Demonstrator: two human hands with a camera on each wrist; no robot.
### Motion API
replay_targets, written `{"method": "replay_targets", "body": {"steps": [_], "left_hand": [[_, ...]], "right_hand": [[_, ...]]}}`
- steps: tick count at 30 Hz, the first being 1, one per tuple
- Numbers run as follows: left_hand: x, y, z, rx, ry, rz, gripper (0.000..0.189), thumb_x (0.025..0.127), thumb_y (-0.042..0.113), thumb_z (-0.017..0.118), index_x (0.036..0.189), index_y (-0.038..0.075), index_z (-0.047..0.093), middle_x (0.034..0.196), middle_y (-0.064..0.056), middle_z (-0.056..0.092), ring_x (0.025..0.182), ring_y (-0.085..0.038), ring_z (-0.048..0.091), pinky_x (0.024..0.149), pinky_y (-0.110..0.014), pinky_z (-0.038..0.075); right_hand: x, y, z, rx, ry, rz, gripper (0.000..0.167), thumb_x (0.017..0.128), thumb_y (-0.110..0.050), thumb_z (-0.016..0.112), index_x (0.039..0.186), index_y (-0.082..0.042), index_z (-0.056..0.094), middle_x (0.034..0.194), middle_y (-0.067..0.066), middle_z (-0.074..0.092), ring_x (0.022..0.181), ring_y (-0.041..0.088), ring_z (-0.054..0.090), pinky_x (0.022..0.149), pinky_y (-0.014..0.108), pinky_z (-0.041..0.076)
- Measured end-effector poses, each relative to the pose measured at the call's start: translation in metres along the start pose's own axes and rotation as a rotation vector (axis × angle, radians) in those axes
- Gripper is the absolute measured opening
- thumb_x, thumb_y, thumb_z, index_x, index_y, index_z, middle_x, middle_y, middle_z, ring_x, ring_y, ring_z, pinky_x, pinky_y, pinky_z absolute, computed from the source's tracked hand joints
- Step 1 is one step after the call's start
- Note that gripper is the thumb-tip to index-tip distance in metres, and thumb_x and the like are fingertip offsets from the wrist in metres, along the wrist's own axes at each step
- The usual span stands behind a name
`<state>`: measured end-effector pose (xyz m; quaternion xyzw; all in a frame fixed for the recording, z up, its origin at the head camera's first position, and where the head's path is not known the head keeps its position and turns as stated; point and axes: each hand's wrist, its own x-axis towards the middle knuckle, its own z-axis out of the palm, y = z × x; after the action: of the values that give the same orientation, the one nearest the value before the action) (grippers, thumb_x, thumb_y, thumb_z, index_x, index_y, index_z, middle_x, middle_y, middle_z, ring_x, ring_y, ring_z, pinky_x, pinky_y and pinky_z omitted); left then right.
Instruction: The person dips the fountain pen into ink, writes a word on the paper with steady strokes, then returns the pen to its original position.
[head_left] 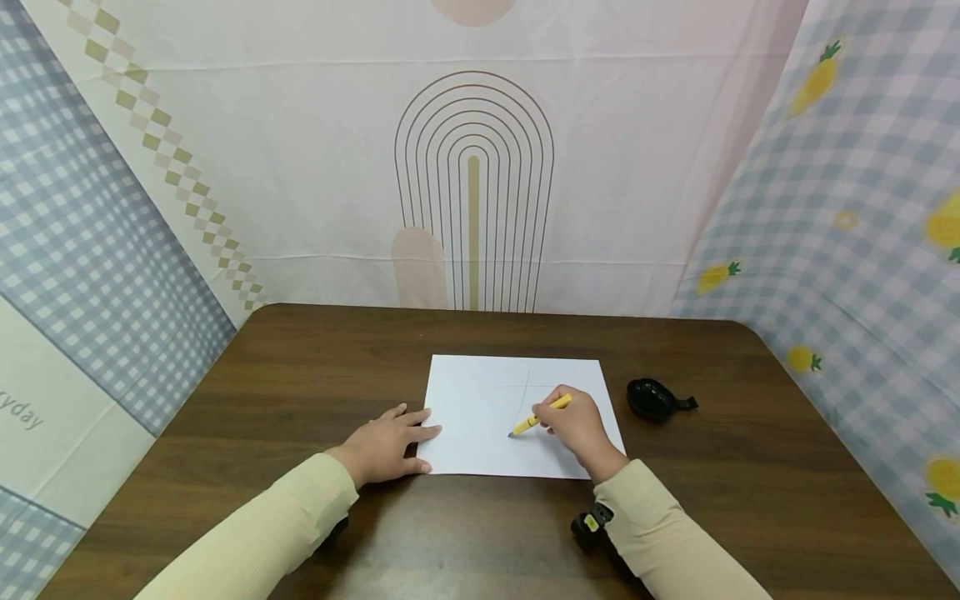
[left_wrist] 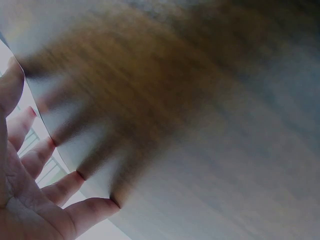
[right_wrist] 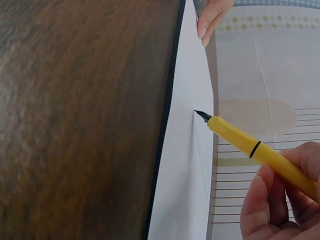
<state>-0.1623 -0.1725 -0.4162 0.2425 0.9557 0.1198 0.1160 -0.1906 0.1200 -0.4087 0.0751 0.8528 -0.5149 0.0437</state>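
Observation:
A white sheet of paper point(head_left: 465, 408) lies on the wooden table, bearing thin lines that cross near its upper right. My right hand point(head_left: 583, 423) pinches a yellow fountain pen point(head_left: 529, 424) between thumb and fingers. In the right wrist view, the dark nib of the fountain pen point(right_wrist: 232, 134) touches the paper at the end of a thin drawn line point(right_wrist: 201, 155). With fingers spread, my left hand point(head_left: 385, 447) rests at the sheet's left edge, fingertips on the paper. The left wrist view shows those fingers point(left_wrist: 62, 190) extended along the edge.
A small black dish with a short handle point(head_left: 651, 399) sits on the table point(head_left: 300, 367) right of the paper. Patterned cloth point(head_left: 322, 167) hangs behind the table, and checked cloth point(head_left: 885, 250) borders it on the right and left.

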Motion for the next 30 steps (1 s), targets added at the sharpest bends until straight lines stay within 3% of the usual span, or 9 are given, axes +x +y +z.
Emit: {"method": "replay_targets", "body": {"steps": [6, 15, 30], "left_hand": [[0.000, 0.001, -0.001, -0.007, -0.003, -0.003, 0.058, 0.088, 0.041, 0.069, 0.140, 0.020, 0.054, 0.152, -0.009, 0.039, 0.139, -0.046, 0.030, 0.096, -0.067, 0.037], [-0.001, 0.001, -0.002, -0.006, -0.004, -0.005, 0.058, 0.088, 0.041, 0.068, 0.141, 0.020, 0.054, 0.152, -0.009, 0.039, 0.139, -0.045, 0.030, 0.095, -0.068, 0.037], [-0.001, 0.000, 0.000, -0.008, -0.007, -0.005, 0.059, 0.088, 0.041, 0.068, 0.141, 0.021, 0.053, 0.152, -0.008, 0.039, 0.139, -0.045, 0.029, 0.095, -0.070, 0.036]], "right_hand": [[0.000, 0.000, -0.001, 0.005, -0.003, -0.004, 0.016, 0.086, -0.012, 0.070, 0.077, -0.003, 0.060, 0.074, 0.008, 0.064, 0.064, 0.017, 0.056, 0.057, 0.025, 0.047], [0.006, -0.001, -0.011, 0.037, 0.031, 0.033, 0.017, 0.088, -0.016, 0.070, 0.083, -0.002, 0.062, 0.082, 0.011, 0.065, 0.072, 0.018, 0.060, 0.071, 0.034, 0.055], [0.017, 0.002, -0.018, 0.052, 0.064, 0.040, 0.018, 0.090, -0.017, 0.068, 0.089, 0.000, 0.062, 0.087, 0.013, 0.065, 0.076, 0.019, 0.061, 0.073, 0.034, 0.056]]}}
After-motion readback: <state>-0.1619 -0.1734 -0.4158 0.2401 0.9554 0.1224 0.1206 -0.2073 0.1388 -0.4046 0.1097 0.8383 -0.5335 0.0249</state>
